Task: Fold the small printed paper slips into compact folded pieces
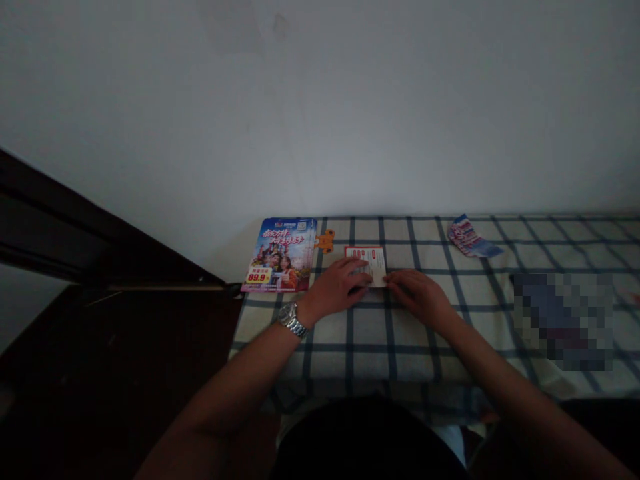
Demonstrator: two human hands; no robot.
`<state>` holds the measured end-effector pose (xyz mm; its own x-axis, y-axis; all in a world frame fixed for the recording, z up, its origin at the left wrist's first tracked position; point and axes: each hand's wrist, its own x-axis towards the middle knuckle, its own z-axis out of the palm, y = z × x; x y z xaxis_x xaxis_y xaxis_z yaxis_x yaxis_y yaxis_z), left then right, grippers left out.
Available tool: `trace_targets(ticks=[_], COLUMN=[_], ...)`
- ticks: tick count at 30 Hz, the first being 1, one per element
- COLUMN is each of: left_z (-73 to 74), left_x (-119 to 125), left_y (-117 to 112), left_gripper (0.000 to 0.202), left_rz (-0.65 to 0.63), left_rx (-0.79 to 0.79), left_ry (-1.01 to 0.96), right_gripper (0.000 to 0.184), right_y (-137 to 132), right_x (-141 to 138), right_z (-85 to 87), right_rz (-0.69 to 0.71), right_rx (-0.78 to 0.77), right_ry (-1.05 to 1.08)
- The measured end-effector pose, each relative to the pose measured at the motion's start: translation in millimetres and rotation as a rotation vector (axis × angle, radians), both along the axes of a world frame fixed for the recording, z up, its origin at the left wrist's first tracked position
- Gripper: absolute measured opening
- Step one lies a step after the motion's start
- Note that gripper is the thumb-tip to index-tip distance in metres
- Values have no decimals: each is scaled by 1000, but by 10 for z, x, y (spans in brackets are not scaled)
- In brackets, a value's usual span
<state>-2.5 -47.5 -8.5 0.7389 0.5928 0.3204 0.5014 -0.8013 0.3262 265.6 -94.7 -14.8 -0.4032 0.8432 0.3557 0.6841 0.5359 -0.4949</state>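
A small white paper with red print (369, 259) lies on the checked cloth (380, 333). My left hand (336, 287), a metal watch on its wrist, rests on the paper's near left part with fingers flat. My right hand (417, 293) touches the paper's near right corner with its fingertips drawn together. A colourful flyer stack (280, 255) lies to the left of both hands. A small orange paper shape (325, 241) sits between the flyer and the white paper.
A folded blue and red paper piece (470, 238) lies at the back right near the white wall. A blurred-out patch (563, 320) covers part of the cloth on the right. Dark wooden furniture (100, 267) stands to the left.
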Motion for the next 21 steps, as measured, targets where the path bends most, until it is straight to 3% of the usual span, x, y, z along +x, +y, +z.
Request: trace_targets(ticks=[13, 21], left_z=[30, 64], left_x=[36, -21], left_y=[21, 0], left_gripper=[28, 38], left_rz=[-2, 104], left_rx=[-6, -64], left_ry=[-39, -93], right_gripper=[16, 17], right_y=[185, 263], right_x=[59, 42], right_z=[-91, -146], right_rz=[-2, -61], right_rx=[42, 27], right_ry=[-75, -50])
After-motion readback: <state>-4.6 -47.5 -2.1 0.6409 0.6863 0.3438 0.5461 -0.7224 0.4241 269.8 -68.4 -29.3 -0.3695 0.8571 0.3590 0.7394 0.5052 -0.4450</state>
